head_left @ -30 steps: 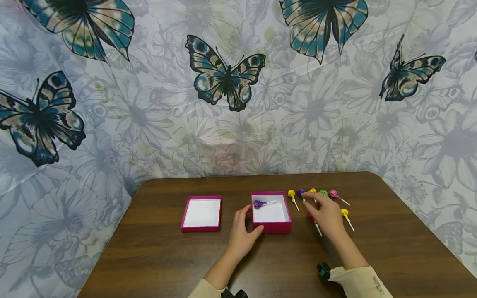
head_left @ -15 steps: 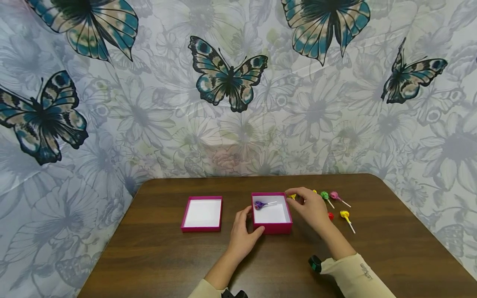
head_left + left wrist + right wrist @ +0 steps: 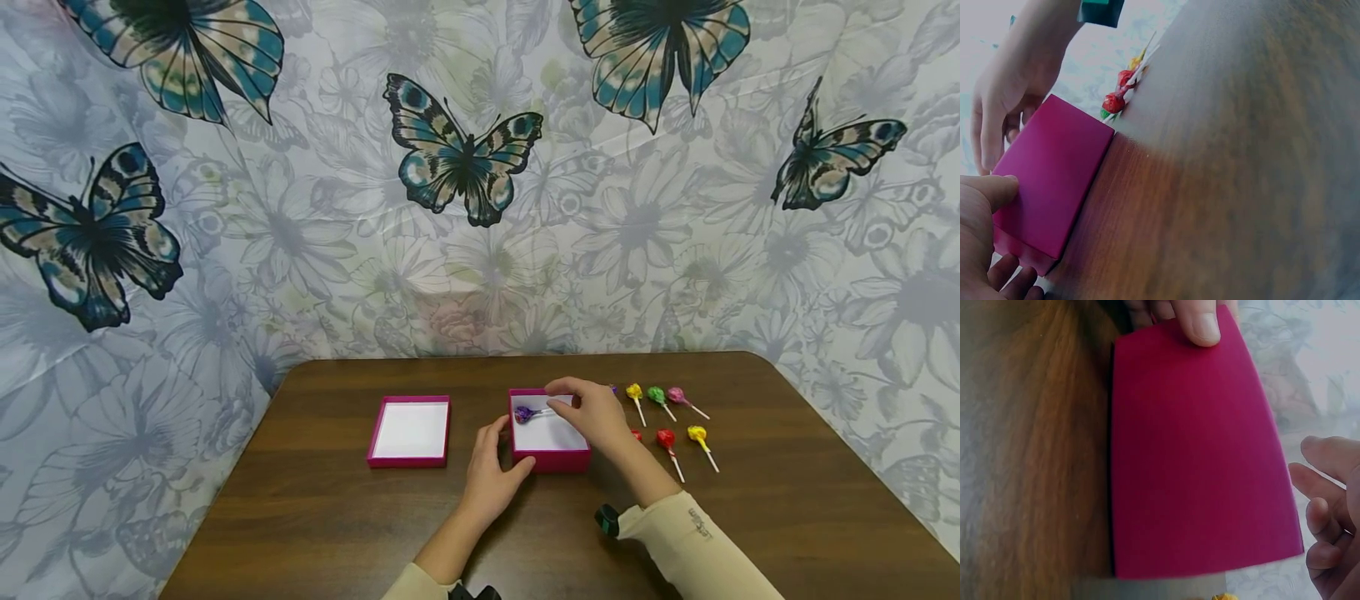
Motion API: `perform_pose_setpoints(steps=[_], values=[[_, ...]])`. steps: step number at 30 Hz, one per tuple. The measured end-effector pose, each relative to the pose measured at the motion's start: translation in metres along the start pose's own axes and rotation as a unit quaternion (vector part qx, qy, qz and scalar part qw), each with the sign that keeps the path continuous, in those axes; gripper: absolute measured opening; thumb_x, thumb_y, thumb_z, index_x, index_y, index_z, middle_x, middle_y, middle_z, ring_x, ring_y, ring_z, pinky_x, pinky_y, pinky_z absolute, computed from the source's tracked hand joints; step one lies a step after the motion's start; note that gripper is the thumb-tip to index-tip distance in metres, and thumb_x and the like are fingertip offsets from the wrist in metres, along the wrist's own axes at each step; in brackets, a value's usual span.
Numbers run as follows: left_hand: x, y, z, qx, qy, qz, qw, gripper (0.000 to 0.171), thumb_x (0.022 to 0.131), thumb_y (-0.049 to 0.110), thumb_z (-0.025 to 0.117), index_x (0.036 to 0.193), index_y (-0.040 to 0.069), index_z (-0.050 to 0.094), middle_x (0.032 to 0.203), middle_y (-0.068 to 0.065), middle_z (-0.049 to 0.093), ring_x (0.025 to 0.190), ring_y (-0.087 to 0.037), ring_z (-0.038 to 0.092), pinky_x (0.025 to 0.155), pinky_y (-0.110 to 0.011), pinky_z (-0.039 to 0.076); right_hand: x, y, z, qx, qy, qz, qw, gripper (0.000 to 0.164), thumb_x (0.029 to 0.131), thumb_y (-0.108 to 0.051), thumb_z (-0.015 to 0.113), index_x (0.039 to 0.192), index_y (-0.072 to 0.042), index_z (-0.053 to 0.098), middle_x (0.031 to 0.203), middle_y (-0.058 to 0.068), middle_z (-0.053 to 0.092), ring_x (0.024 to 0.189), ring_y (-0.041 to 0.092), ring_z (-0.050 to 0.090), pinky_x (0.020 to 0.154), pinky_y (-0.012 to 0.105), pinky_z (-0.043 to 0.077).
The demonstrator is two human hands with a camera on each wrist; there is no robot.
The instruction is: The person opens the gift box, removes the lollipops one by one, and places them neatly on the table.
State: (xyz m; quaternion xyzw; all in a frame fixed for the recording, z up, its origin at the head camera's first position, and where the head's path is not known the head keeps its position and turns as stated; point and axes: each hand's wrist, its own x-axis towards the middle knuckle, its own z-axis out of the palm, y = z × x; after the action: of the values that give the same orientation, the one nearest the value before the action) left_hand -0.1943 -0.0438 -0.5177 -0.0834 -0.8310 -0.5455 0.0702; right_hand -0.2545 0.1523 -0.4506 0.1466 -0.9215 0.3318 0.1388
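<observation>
An open magenta box (image 3: 550, 461) with a white inside stands at the middle of the table. My left hand (image 3: 490, 475) holds its left side, thumb (image 3: 999, 189) on the front wall and fingers round the corner. Inside the box lies a purple lollipop (image 3: 522, 414), its stick pointing right. My right hand (image 3: 597, 419) reaches in over the right wall, thumb and index fingertips apart near the stick's end. The right wrist view shows no thing between the right fingers (image 3: 1319, 487).
Left of the box sits its magenta lid (image 3: 408, 429), white inside up. To the right lie several lollipops, among them a yellow one (image 3: 634, 392), a green one (image 3: 657, 395), a pink one (image 3: 677, 396) and a red one (image 3: 666, 439). Behind the table hangs a butterfly-print cloth (image 3: 337, 250).
My right hand has moved left from the back row of lollipops, past the yellow one nearest the box, to over the box. My left hand has stayed on the box.
</observation>
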Motion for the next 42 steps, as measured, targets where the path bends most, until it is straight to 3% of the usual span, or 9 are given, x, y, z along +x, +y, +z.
perform_pose_setpoints(steps=[9, 14, 17, 25, 33, 42], values=[[0.000, 0.000, 0.000, 0.001, -0.003, 0.001, 1.0000, 0.072, 0.087, 0.029, 0.077, 0.148, 0.013, 0.042, 0.140, -0.004, 0.048, 0.128, -0.024, 0.051, 0.105, -0.049, 0.044, 0.010, -0.015, 0.010, -0.052, -0.058, -0.004, 0.997, 0.021, 0.087, -0.026, 0.077, 0.108, -0.025, 0.075, 0.100, -0.005, 0.077, 0.071, 0.010, 0.057, 0.056, 0.024, 0.044], [0.000, -0.001, 0.000, 0.002, -0.004, 0.000, 1.0000, 0.072, 0.086, 0.029, 0.077, 0.148, 0.015, 0.042, 0.140, -0.003, 0.049, 0.128, -0.024, 0.051, 0.104, -0.049, 0.044, 0.014, -0.016, 0.017, -0.067, -0.092, 0.018, 0.993, 0.026, 0.086, -0.029, 0.077, 0.112, -0.024, 0.074, 0.110, -0.003, 0.077, 0.095, 0.022, 0.071, 0.063, 0.030, 0.053], [0.000, -0.002, 0.000, 0.003, -0.004, 0.000, 1.0000, 0.072, 0.086, 0.029, 0.077, 0.148, 0.015, 0.042, 0.140, -0.004, 0.049, 0.128, -0.024, 0.051, 0.103, -0.049, 0.044, 0.016, -0.017, 0.019, -0.071, -0.106, 0.028, 0.991, 0.028, 0.086, -0.030, 0.078, 0.113, -0.023, 0.074, 0.111, -0.002, 0.077, 0.105, 0.025, 0.071, 0.069, 0.036, 0.056], [-0.001, -0.002, 0.002, 0.007, 0.001, 0.004, 1.0000, 0.070, 0.087, 0.030, 0.076, 0.147, 0.014, 0.044, 0.139, -0.004, 0.049, 0.126, -0.025, 0.052, 0.101, -0.050, 0.045, 0.021, -0.018, 0.024, -0.051, -0.125, 0.059, 0.989, 0.027, 0.087, -0.028, 0.077, 0.112, -0.020, 0.076, 0.111, -0.001, 0.077, 0.109, 0.026, 0.069, 0.088, 0.048, 0.055], [0.000, 0.000, 0.000, -0.002, -0.010, -0.010, 0.9999, 0.071, 0.088, 0.030, 0.075, 0.149, 0.016, 0.041, 0.143, -0.003, 0.047, 0.129, -0.024, 0.049, 0.106, -0.050, 0.042, 0.025, -0.021, 0.028, -0.067, -0.135, 0.085, 0.985, 0.028, 0.086, -0.028, 0.077, 0.112, -0.018, 0.076, 0.109, 0.000, 0.077, 0.104, 0.026, 0.070, 0.078, 0.043, 0.056], [0.000, 0.001, 0.000, -0.006, -0.010, -0.008, 0.9999, 0.071, 0.088, 0.030, 0.075, 0.149, 0.015, 0.042, 0.141, -0.003, 0.048, 0.128, -0.023, 0.049, 0.105, -0.050, 0.042, 0.022, -0.021, 0.032, -0.096, -0.136, 0.077, 0.983, 0.027, 0.086, -0.030, 0.077, 0.112, -0.022, 0.076, 0.108, -0.003, 0.077, 0.102, 0.025, 0.071, 0.070, 0.036, 0.055]])
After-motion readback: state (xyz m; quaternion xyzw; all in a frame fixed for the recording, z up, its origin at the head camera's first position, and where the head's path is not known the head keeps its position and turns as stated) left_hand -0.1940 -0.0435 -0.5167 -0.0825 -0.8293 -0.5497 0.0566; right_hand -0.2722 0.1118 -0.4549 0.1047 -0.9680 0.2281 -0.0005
